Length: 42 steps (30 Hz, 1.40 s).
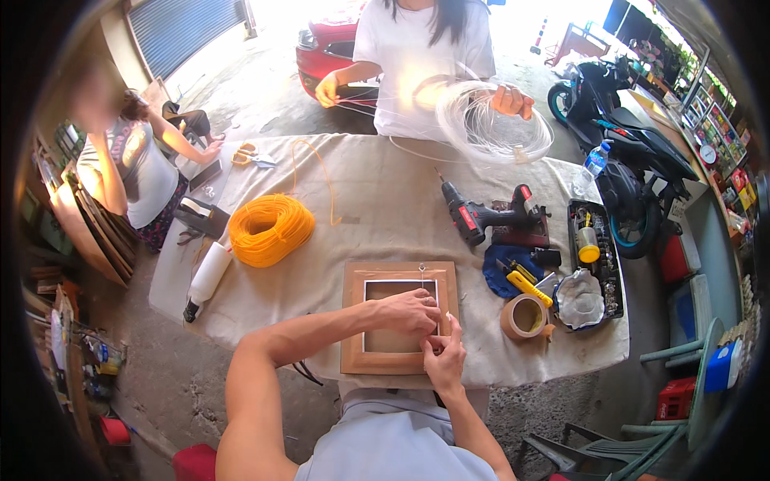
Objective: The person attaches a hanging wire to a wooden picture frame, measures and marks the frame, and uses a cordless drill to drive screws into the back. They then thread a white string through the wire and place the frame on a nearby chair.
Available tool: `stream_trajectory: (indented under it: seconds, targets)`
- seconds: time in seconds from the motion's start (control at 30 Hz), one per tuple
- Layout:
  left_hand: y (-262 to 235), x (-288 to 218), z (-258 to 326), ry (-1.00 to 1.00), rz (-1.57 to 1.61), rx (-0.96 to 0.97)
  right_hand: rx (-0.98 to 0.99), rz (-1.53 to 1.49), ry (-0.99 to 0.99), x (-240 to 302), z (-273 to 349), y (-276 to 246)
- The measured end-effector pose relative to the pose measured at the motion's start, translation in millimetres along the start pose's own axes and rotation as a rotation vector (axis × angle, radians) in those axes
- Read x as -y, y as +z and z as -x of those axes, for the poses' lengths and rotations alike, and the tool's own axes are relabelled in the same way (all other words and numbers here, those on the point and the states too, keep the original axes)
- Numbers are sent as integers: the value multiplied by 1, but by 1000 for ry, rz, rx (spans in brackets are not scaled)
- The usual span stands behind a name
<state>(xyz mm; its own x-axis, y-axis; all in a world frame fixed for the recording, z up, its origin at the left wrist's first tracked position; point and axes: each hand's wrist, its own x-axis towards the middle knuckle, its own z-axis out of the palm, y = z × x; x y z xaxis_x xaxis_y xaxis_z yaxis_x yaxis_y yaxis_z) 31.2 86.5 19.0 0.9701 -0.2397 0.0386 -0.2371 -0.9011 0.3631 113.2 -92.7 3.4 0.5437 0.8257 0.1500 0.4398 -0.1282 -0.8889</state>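
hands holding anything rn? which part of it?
Both hands rest on the wooden picture frame lying flat on the table: left hand presses its right rail, right hand pinches at the lower right corner. Whether anything small is pinched cannot be told.

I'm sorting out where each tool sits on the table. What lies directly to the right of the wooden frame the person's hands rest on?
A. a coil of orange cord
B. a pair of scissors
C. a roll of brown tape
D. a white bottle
C: the roll of brown tape sits just right of the wooden frame, where the left hand and right hand rest.
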Motion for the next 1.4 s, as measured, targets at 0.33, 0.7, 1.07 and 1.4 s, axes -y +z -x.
stream_trajectory:
  seconds: [0.33, 0.7, 1.07, 1.4]
  targets:
    - [12, 14, -6, 110, -18, -114, -70, -727, 580, 35, 16, -13]
    - [2, 12, -6, 53, 164, -41, -140, -1193, 1206, 43, 38, 20]
    - [7, 16, -7, 15, 267, -33, -273, -1124, 1366, 54, 15, 23]
    - [16, 16, -6, 20, 281, -114, -339, -1070, 1491, 62, 4, 27]
